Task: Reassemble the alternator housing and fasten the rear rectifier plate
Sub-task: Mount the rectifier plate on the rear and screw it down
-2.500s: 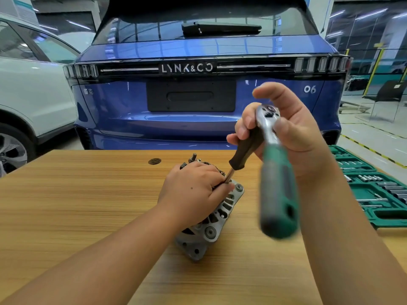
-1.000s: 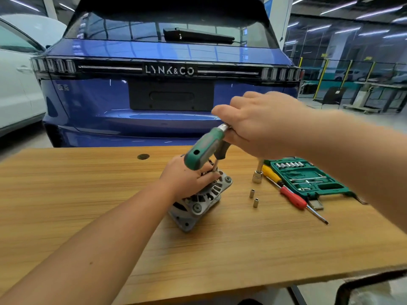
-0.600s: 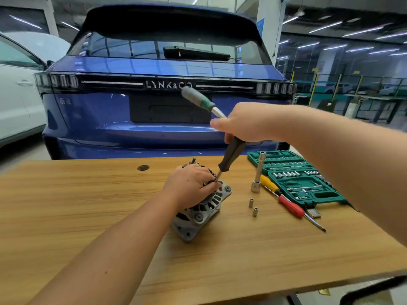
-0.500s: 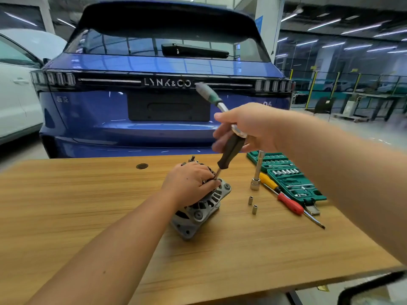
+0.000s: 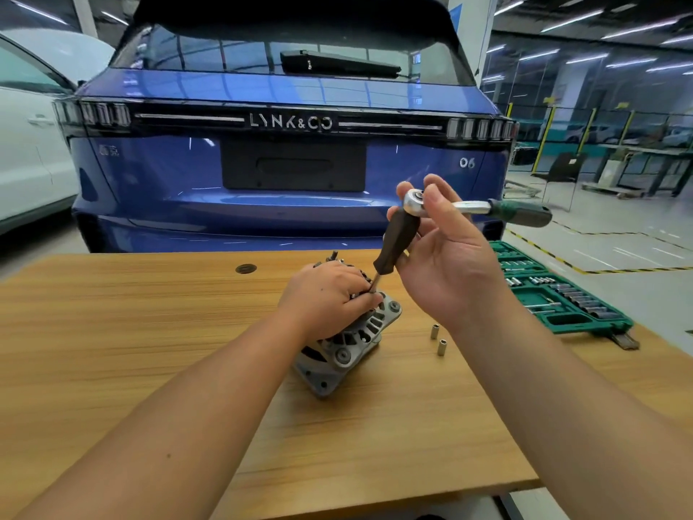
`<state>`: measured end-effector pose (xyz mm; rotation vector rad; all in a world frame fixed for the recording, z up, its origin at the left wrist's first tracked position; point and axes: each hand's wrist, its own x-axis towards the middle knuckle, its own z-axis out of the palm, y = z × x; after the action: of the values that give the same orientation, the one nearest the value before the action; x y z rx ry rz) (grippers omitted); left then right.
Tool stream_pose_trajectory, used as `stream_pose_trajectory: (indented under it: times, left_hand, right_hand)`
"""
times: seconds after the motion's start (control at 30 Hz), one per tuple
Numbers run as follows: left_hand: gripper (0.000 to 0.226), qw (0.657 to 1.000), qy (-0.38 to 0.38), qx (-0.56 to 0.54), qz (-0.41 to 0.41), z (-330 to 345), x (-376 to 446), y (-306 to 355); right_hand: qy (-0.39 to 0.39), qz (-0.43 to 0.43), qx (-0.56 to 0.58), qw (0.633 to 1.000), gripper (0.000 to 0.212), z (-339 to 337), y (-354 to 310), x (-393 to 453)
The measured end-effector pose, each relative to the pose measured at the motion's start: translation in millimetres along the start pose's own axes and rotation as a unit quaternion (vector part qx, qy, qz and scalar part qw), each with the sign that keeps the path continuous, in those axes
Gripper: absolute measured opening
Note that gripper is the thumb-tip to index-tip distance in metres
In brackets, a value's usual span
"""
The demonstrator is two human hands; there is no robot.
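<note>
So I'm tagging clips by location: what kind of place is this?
Most likely a car workshop or training bay: a blue car parked tail-in behind the wooden bench, an alternator on it, and a green socket set.

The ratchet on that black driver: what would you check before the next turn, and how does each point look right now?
1. Left hand grips the alternator against the table: ok.
2. Right hand holds the ratchet head atop the black driver: ok.
3. Driver tip seated on its fastener: cannot tell, the left hand's fingers hide it.
4. Ratchet handle has room to swing: ok.
5. Two loose sockets lie apart from the alternator: ok.
</note>
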<state>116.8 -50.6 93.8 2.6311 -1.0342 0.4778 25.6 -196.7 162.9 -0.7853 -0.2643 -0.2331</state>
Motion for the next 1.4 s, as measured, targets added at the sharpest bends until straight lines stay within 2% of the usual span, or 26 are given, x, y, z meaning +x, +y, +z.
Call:
stream_pose_trajectory:
  times: [0.1,0.13,0.17,0.27,0.37,0.47,0.53,0.6,0.67,0.73,0.77,0.8,0.87,0.93,1.0,1.07,1.13,1.2,1.3,1.4]
  left_hand:
    - [0.040,1.000,0.000,-0.004,-0.002,1,1,-1]
    - [0.039,1.000,0.001,-0.005,-0.003,1,1,0]
    - [0.038,1.000,0.004,-0.005,-0.002,1,0,0]
    - [0.034,1.000,0.011,0.004,0.004,1,0,0]
    - [0.030,1.000,0.012,0.009,0.009,0,-2,0]
    - [0.027,0.999,0.012,-0.029,-0.012,2,-2,-1]
    - [0.030,0.999,-0.018,-0.045,-0.024,3,-1,-2]
    - [0.031,1.000,-0.015,-0.011,-0.009,3,0,-2]
    - [0.038,1.000,0.008,0.007,0.001,2,0,-2]
    - [0.040,1.000,0.011,0.006,0.001,3,1,-2]
    - [0.041,1.000,0.008,0.006,0.001,3,1,-2]
    - [0.043,1.000,0.006,0.005,0.002,3,0,-2]
    - [0.046,1.000,0.008,0.000,0.001,4,0,-2]
    - [0.045,1.000,0.015,-0.004,0.001,5,0,-2]
    - [0.046,1.000,0.019,-0.002,0.000,6,1,-3]
    - [0.048,1.000,0.018,0.001,-0.001,6,2,-3]
    - [0.047,1.000,0.018,0.004,0.003,6,2,-4]
    - [0.044,1.000,0.018,0.007,0.010,7,2,-4]
    - [0.039,0.999,0.027,0.009,0.016,7,2,-5]
    - [0.038,1.000,0.023,0.010,0.019,8,2,-4]
  right_hand:
    - [-0.026,-0.064,-0.090,0.994,0.011,-7,1,2]
    - [-0.020,-0.111,-0.157,0.981,0.012,-9,4,2]
    - [-0.006,-0.177,-0.243,0.954,0.013,-10,7,1]
    - [-0.012,-0.392,-0.461,0.796,0.016,-15,13,-2]
    - [-0.067,-0.464,-0.613,0.636,0.014,-18,3,-1]
    - [-0.108,-0.452,-0.742,0.482,0.020,-11,-17,3]
    - [-0.152,-0.387,-0.816,0.402,0.035,2,-34,6]
    - [-0.188,-0.269,-0.879,0.346,0.043,19,-49,10]
    - [-0.214,-0.176,-0.906,0.320,0.038,35,-60,19]
    - [-0.226,-0.118,-0.908,0.333,0.044,47,-65,29]
    - [-0.222,-0.091,-0.900,0.363,0.045,49,-65,35]
    - [-0.215,-0.058,-0.879,0.422,0.045,51,-65,41]
    - [-0.177,0.054,-0.781,0.596,0.040,48,-64,50]
    - [-0.123,0.169,-0.606,0.767,0.036,42,-61,53]
    - [-0.055,0.208,-0.415,0.884,0.026,36,-51,53]
    - [0.030,0.164,-0.235,0.958,0.018,29,-35,50]
    - [0.088,0.095,-0.083,0.988,0.016,24,-20,43]
    - [0.097,0.051,0.010,0.994,0.015,17,-8,34]
    - [0.093,0.013,0.053,0.994,0.011,9,0,24]
    - [0.078,-0.046,0.063,0.994,0.019,6,1,13]
